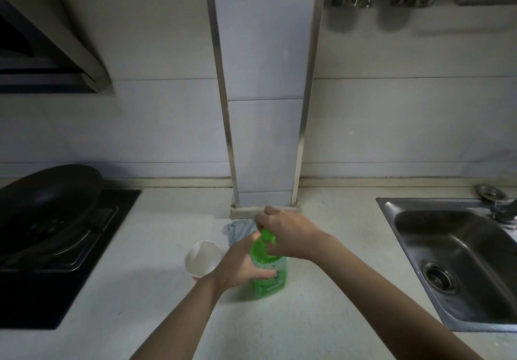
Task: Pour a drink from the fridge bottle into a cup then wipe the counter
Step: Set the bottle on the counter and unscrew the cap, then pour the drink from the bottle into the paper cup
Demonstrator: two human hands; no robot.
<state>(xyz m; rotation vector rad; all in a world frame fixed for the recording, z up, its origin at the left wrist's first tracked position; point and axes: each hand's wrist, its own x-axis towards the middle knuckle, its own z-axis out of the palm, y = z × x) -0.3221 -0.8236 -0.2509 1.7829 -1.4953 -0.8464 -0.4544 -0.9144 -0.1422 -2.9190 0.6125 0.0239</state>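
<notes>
A green plastic bottle point(269, 275) stands upright on the pale counter point(156, 247), near the middle. My left hand point(237, 266) wraps around its body from the left. My right hand point(285, 231) reaches over from the right, its fingers closed on the green cap point(268, 235) at the bottle's top. Just left of the bottle stands a white paper cup point(202, 257) with its mouth up; it looks empty. Behind the bottle lies a light blue cloth point(237, 229), partly hidden by my hands.
A black hob point(50, 298) with a dark frying pan point(47, 200) fills the left side. A steel sink point(458, 259) with a tap point(500, 205) is sunk into the counter at the right. A tiled column point(265, 191) rises at the back, with utensils hung top right.
</notes>
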